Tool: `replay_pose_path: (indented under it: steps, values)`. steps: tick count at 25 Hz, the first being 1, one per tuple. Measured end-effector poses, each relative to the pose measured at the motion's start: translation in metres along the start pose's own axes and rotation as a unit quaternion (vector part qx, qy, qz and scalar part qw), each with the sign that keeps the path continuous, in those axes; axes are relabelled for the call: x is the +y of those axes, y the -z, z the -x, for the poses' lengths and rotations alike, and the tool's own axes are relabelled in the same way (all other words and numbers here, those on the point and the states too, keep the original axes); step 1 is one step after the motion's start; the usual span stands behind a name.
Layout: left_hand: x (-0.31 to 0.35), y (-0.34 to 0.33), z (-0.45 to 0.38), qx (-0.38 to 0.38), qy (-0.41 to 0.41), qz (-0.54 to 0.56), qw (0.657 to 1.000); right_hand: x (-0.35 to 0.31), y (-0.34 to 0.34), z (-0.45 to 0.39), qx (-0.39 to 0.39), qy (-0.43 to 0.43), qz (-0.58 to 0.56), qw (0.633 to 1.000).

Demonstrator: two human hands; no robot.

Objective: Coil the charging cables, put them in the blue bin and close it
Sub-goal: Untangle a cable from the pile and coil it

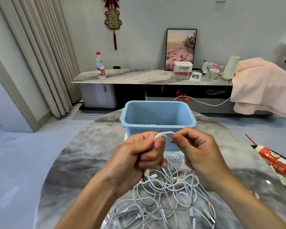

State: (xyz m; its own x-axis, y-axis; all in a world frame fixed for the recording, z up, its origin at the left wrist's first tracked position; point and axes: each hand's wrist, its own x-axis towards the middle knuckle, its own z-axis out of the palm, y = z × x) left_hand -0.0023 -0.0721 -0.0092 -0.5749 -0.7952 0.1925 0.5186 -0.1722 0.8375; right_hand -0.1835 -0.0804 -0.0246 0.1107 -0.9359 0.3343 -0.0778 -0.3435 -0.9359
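A white charging cable point(165, 133) arcs between my two hands, held above the table. My left hand point(139, 156) grips it with curled fingers, and a white plug hangs below that fist. My right hand point(196, 151) pinches the cable's other side between thumb and fingers. Beneath both hands lies a tangled heap of several white cables point(168, 195) on the marble table. Just beyond my hands stands the open light-blue bin point(157, 125); a small dark shape shows low inside it. No lid is in view.
The round grey marble table point(82, 162) carries a red-and-white tube point(274, 161) at its right edge. Behind it stands a low cabinet point(139, 76) with a water bottle point(100, 66), a tissue box, a framed picture and a pink blanket point(262, 86).
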Motion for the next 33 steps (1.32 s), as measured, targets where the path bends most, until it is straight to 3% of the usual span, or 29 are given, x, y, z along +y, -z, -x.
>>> replay_pose_path:
  steps: [3,6,8,10,12,14,15,16,18,19,21,22,24,26,27,30,33]
  values:
    - [0.005,0.007,0.005,-0.013,-0.038,0.248,0.968,0.008,-0.024,0.01,-0.036,-0.07,-0.077,0.994]
    - [0.011,0.013,0.004,0.149,-0.131,0.277,0.94,0.007,-0.042,0.026,-0.104,-0.024,0.106,0.989]
    - [0.015,0.02,0.001,0.239,-0.18,0.155,0.942,0.001,-0.049,0.033,-0.147,0.007,0.221,0.964]
    - [0.014,0.021,0.0,0.265,-0.213,-0.112,0.934,-0.015,-0.047,0.034,-0.165,0.031,0.29,0.942]
    - [0.007,0.018,0.001,0.226,-0.231,-0.366,0.872,-0.031,-0.04,0.031,-0.173,0.034,0.313,0.933]
    - [0.004,0.012,0.001,0.203,-0.239,-0.456,0.833,-0.04,-0.032,0.029,-0.193,0.017,0.283,0.939]
    - [0.005,0.01,0.001,0.206,-0.246,-0.447,0.835,-0.041,-0.029,0.028,-0.198,0.004,0.257,0.946]
    - [0.008,0.008,0.001,0.22,-0.248,-0.392,0.858,-0.042,-0.027,0.027,-0.197,-0.007,0.239,0.951]
    - [0.013,0.008,0.001,0.253,-0.239,-0.196,0.917,-0.039,-0.031,0.028,-0.203,-0.008,0.244,0.948]
    - [0.015,0.009,0.001,0.265,-0.234,-0.11,0.929,-0.035,-0.035,0.031,-0.209,0.002,0.263,0.942]
    - [0.016,0.011,0.0,0.277,-0.236,-0.056,0.93,-0.027,-0.043,0.038,-0.213,0.004,0.308,0.927]
    - [0.015,0.014,0.0,0.278,-0.237,-0.087,0.927,-0.027,-0.044,0.04,-0.21,0.005,0.323,0.923]
    - [0.008,0.019,0.003,0.252,-0.228,-0.271,0.901,-0.032,-0.039,0.037,-0.2,0.023,0.33,0.922]
    - [0.0,0.018,0.005,0.168,-0.173,-0.448,0.861,-0.041,-0.023,0.027,-0.149,0.034,0.309,0.939]
    - [-0.003,0.015,0.006,0.129,-0.141,-0.486,0.853,-0.046,-0.012,0.022,-0.108,0.046,0.307,0.944]
    - [-0.007,0.006,0.004,0.068,-0.094,-0.522,0.845,-0.054,0.01,0.011,-0.023,0.131,0.363,0.922]
    - [-0.001,0.001,0.003,0.078,-0.012,-0.368,0.926,-0.042,0.012,0.006,-0.001,0.122,0.295,0.948]
